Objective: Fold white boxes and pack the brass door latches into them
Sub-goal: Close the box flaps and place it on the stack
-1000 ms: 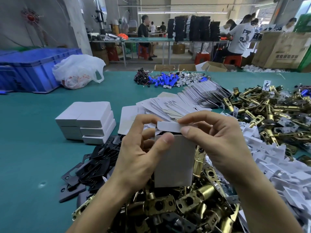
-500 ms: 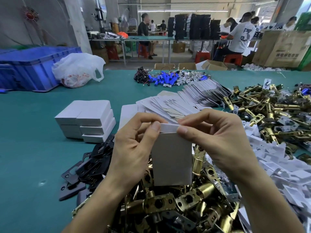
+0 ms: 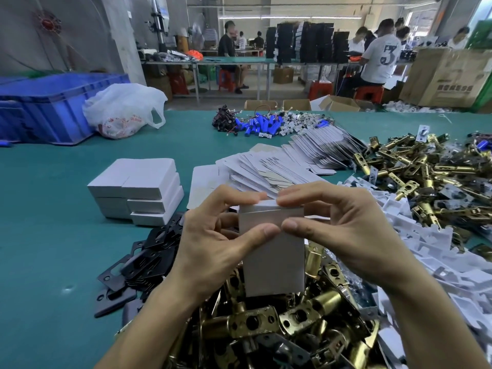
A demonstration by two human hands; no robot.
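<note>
While upright, flap (image 3: pixel 277 206) up: white box (image 3: pixel 274 262) in left hand (image 3: pixel 213 243) and right hand (image 3: pixel 354 235) fingers (image 3: pixel 292 225).

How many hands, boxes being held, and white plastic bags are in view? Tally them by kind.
Hands: 2 (left hand, right hand)
White box pinched between both hands: 1
Plastic bag: 1
Total: 4

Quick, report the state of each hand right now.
Left hand: closed, pinching the top of the white box.
Right hand: closed, pinching the top of the same box.
</note>
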